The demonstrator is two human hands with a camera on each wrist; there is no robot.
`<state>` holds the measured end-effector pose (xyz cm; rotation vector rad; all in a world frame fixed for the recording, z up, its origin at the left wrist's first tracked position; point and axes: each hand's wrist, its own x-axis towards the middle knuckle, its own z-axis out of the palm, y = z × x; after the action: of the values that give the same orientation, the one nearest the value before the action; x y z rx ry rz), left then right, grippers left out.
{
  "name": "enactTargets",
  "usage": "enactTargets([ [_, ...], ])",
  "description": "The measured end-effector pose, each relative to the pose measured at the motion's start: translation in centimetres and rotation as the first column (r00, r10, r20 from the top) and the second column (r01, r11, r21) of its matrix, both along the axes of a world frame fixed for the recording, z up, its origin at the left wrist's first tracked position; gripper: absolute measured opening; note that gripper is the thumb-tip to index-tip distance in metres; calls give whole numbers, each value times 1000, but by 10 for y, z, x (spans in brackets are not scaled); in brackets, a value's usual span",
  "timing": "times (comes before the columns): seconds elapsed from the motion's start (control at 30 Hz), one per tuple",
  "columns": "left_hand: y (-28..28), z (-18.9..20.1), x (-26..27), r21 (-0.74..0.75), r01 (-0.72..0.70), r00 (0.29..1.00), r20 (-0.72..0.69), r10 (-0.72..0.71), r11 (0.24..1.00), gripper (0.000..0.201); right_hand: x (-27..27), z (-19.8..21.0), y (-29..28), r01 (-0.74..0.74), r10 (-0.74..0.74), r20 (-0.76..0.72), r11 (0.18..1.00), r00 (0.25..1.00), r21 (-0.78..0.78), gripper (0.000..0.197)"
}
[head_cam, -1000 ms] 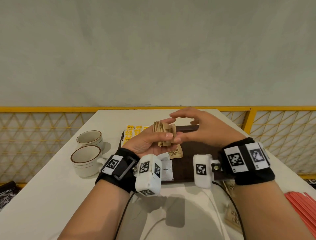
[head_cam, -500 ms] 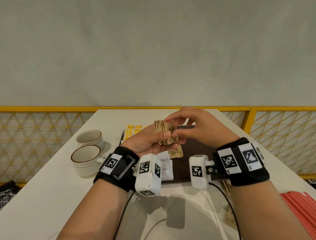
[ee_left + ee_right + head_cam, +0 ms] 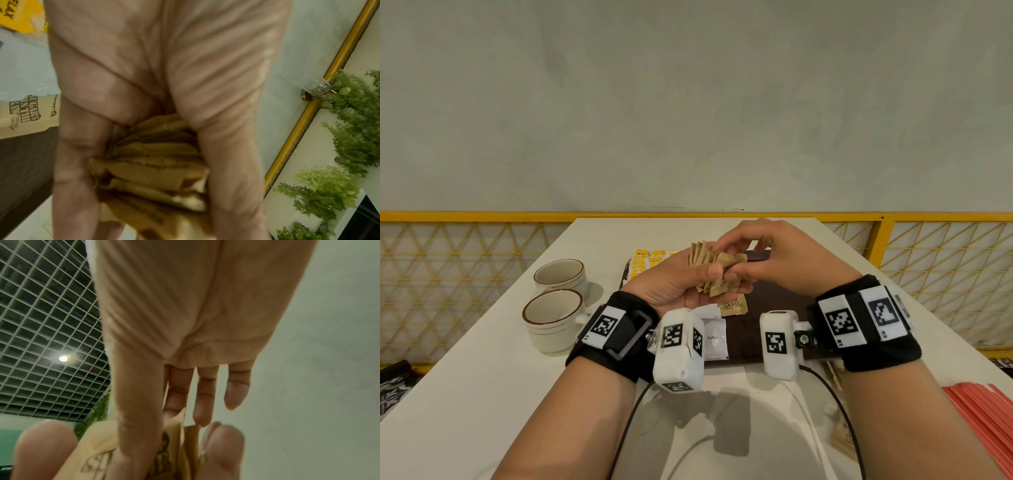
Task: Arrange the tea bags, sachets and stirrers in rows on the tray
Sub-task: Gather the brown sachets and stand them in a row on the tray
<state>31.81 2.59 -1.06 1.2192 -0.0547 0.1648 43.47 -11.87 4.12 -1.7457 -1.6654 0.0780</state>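
White bench (image 3: 482,394), dark tray (image 3: 774,308) mid-bench. My left hand (image 3: 674,287) grips a fanned stack of brown sugar sachets (image 3: 703,257) above the tray, standing upright, long axis roughly vertical. Right hand (image 3: 774,263) pinches the front sachet (image 3: 726,274) between thumb and fingers. They're light, floppy paper, I'd guess easy to crumple, so take each by an edge.

Brown paper sugar sachets (image 3: 717,274) with dark lettering, centre frame; yellow tea bags (image 3: 645,262) behind; dark brown tray (image 3: 774,301); white brown-rimmed cups (image 3: 553,317) at left; red stirrers (image 3: 984,425), lower right.
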Motion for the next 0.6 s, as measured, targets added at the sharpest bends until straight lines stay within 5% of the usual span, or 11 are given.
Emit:
enactTargets([
  [0.37,-1,1,5,-38,-78,997,-21,78,996,84,10,-12,9,-60,50,-123,995,991,-77,18],
  [0.6,-3,5,11,-152,-312,949,-95,300,938,35,16,-11,12,-27,27,-303,1000,952,5,15],
])
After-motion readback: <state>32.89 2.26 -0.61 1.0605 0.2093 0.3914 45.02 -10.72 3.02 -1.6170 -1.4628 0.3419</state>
